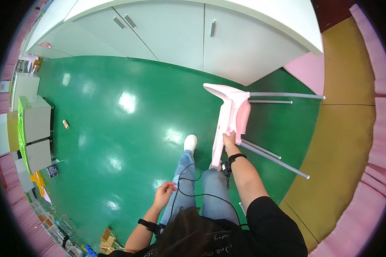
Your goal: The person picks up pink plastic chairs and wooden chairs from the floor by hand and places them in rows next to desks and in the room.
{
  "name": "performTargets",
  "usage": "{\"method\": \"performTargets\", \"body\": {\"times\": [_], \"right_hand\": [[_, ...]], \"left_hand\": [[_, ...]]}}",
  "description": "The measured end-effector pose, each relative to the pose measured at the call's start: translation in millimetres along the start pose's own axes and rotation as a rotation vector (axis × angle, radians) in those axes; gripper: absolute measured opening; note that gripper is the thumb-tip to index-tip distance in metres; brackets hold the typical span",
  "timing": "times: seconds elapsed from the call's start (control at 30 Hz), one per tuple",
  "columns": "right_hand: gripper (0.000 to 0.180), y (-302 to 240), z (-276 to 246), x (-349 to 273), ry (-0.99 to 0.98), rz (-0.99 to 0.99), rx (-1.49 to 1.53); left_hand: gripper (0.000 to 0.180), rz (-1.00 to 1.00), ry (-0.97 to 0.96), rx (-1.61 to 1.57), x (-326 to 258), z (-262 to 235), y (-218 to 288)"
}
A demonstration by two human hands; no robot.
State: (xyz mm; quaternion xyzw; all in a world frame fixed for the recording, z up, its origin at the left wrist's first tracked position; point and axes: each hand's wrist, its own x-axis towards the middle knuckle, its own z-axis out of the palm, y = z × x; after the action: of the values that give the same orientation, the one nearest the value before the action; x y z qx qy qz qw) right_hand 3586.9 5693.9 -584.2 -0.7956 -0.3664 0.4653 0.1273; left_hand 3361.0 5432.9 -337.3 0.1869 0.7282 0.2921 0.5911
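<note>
A pale pink plastic high chair (228,115) with long grey tube legs is in front of me, to the right of my feet. Its legs point off to the right. My right hand (230,138) is closed around the near part of its pink body. My left hand (163,193) hangs beside my left thigh, fingers loosely bent and apart, with nothing in it. Both wrists wear black bands, and a black cable (196,195) loops across my jeans.
White cabinets (176,30) run along the far side, close to the chair. Tan panelling (343,77) and pink curtains (351,214) line the right. A small bottle (66,124) lies on the green floor (116,141); low white units (37,130) stand at the left.
</note>
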Motion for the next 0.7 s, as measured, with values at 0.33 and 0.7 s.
{"method": "performTargets", "body": {"times": [0.33, 0.7], "right_hand": [[0.059, -46, 28, 27, 0.102, 0.156, 0.12], [0.042, -51, -62, 0, 0.337, 0.137, 0.503]], "left_hand": [[0.016, 0.03, 0.1, 0.165, 64, -71, 50], [0.017, 0.107, -0.065, 0.395, 93, -76, 114]]}}
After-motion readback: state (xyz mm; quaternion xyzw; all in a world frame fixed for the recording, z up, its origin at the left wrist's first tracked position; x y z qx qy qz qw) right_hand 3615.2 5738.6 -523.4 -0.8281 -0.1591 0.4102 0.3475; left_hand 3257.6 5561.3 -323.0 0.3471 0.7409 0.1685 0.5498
